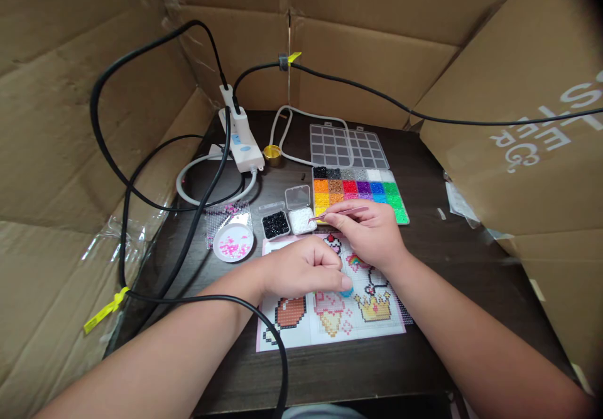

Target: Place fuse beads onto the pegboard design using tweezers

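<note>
My right hand (372, 230) is closed around a pair of pinkish tweezers (346, 212). Their bent tip is over a small clear box of white beads (301, 221). My left hand (306, 265) rests on a printed pattern sheet (292, 337), fingers curled under and thumb stretched to the right. By the thumb tip is a small patch of blue (347, 293); whether the fingers grip anything is hidden. The sheet shows pixel pictures such as a crown (374, 308) and an ice cream cone. A matching box of black beads (276, 225) stands left of the white one.
A sorting case of coloured beads (348, 188) lies behind my right hand, its clear gridded lid (330, 144) open. To the left are a white dish (233, 243) with pink beads and a power strip (245, 149). A black cable (277, 337) crosses my left forearm. Cardboard walls surround the table.
</note>
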Tool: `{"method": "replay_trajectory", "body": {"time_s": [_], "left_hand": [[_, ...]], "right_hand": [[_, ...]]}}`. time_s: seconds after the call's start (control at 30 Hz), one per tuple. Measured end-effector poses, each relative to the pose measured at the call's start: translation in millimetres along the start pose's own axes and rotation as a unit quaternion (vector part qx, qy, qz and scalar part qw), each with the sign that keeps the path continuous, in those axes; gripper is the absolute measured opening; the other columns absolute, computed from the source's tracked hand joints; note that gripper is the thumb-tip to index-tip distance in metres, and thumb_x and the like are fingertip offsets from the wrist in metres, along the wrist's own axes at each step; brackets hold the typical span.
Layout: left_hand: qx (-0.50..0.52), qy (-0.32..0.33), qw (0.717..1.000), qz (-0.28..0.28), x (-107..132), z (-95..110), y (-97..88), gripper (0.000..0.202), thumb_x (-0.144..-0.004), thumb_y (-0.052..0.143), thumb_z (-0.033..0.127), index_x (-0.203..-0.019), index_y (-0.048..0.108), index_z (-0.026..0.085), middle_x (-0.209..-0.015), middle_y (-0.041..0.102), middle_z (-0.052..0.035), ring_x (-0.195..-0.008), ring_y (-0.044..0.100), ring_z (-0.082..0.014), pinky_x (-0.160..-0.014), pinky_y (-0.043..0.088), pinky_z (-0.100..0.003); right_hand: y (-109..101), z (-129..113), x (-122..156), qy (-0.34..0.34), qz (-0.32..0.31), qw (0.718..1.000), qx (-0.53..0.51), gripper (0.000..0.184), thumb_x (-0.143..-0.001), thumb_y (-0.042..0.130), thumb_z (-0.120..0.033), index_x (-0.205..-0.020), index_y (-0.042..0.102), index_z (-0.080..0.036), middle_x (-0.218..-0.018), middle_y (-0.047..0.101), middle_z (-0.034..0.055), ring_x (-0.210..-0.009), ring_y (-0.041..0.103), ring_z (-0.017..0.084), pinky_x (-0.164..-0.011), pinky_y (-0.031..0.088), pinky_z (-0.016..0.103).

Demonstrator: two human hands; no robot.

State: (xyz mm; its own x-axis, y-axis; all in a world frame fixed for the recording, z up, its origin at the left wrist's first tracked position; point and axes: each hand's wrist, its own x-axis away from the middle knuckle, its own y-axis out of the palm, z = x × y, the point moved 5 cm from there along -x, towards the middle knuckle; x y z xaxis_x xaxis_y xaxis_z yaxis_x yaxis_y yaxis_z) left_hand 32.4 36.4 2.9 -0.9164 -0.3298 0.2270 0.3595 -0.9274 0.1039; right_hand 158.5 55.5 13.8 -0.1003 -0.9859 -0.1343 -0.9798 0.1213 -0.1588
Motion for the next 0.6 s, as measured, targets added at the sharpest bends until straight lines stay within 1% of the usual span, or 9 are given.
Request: {"method": "replay_trajectory", "body": {"time_s": [0.1,0.17,0.27,0.33,0.4,0.47,0.53,0.6], "left_hand": [[-0.001,-0.004,1.0,-0.003,0,1,0.3,0.058,-0.079,0.073,0.049,-0.049,0.033,0.02,-0.046,0.026,0.0095,-0.046,0.021,-0.0058,-0.046,0.016,-0.026],[0.002,0.0,1.0,-0.007,0,1,0.5,0.058,-0.08,0.072,0.05,-0.049,0.033,0.02,-0.046,0.026,0.0094,-0.045,0.021,-0.0055,-0.045,0.016,-0.025],[0.003,0.012,1.0,-0.01,0,1,0.0,0.058,-0.082,0.07,0.048,-0.049,0.032,0.02,-0.047,0.025,0.0094,-0.045,0.021,-0.005,-0.045,0.016,-0.025],[0.005,0.017,1.0,-0.011,0,0,-0.7,0.056,-0.084,0.068,0.045,-0.049,0.032,0.02,-0.047,0.025,0.0094,-0.045,0.021,-0.005,-0.045,0.016,-0.025],[0.006,0.02,1.0,-0.012,-1,-1,-1.2,0.054,-0.086,0.066,0.041,-0.05,0.032,0.02,-0.047,0.025,0.0093,-0.046,0.022,-0.0053,-0.045,0.017,-0.025],[0.0,0.023,1.0,-0.013,-1,-1,-1.4,0.053,-0.086,0.066,0.039,-0.05,0.031,0.02,-0.048,0.025,0.0093,-0.047,0.022,-0.0055,-0.045,0.017,-0.025],[-0.005,0.024,1.0,-0.014,-1,-1,-1.2,0.054,-0.086,0.066,0.039,-0.05,0.031,0.02,-0.048,0.025,0.0093,-0.047,0.022,-0.0056,-0.045,0.017,-0.025],[-0.001,0.026,1.0,-0.013,-2,-1,-1.1,0.054,-0.086,0.067,0.04,-0.05,0.031,0.02,-0.048,0.025,0.0093,-0.046,0.021,-0.0056,-0.045,0.017,-0.025]], "right_hand": [[-7,-12,0,-0.026,0.029,0.999,0.012,0.002,-0.073,0.078,-0.022,-0.072,0.077,-0.02,-0.073,0.079,0.0022,-0.068,0.075,0.018,-0.064,0.063,0.029],[-19,-23,2,-0.049,0.069,0.996,0.026,0.002,-0.073,0.079,-0.02,-0.073,0.077,-0.021,-0.073,0.079,0.0016,-0.068,0.075,0.017,-0.065,0.063,0.029],[-46,-36,13,-0.076,0.136,0.987,0.044,0.001,-0.077,0.08,-0.022,-0.077,0.078,-0.022,-0.077,0.08,0.0023,-0.071,0.076,0.018,-0.067,0.063,0.029],[-67,-37,27,-0.082,0.16,0.982,0.055,0.004,-0.079,0.08,-0.026,-0.08,0.079,-0.023,-0.08,0.08,0.0039,-0.072,0.076,0.019,-0.067,0.063,0.031],[-86,-31,46,-0.063,0.18,0.979,0.07,0.007,-0.078,0.082,-0.028,-0.081,0.078,-0.022,-0.08,0.08,0.0053,-0.071,0.076,0.02,-0.063,0.063,0.03],[-100,-19,69,-0.025,0.194,0.978,0.073,0.009,-0.076,0.083,-0.028,-0.081,0.078,-0.022,-0.081,0.08,0.0059,-0.07,0.076,0.021,-0.058,0.061,0.029],[-110,-4,92,0.023,0.213,0.973,0.087,0.01,-0.075,0.084,-0.028,-0.08,0.078,-0.021,-0.081,0.08,0.0067,-0.068,0.076,0.021,-0.057,0.061,0.028],[-113,10,112,0.056,0.228,0.967,0.095,0.011,-0.075,0.083,-0.03,-0.08,0.079,-0.02,-0.081,0.08,0.0081,-0.062,0.074,0.02,-0.053,0.059,0.027]]}}
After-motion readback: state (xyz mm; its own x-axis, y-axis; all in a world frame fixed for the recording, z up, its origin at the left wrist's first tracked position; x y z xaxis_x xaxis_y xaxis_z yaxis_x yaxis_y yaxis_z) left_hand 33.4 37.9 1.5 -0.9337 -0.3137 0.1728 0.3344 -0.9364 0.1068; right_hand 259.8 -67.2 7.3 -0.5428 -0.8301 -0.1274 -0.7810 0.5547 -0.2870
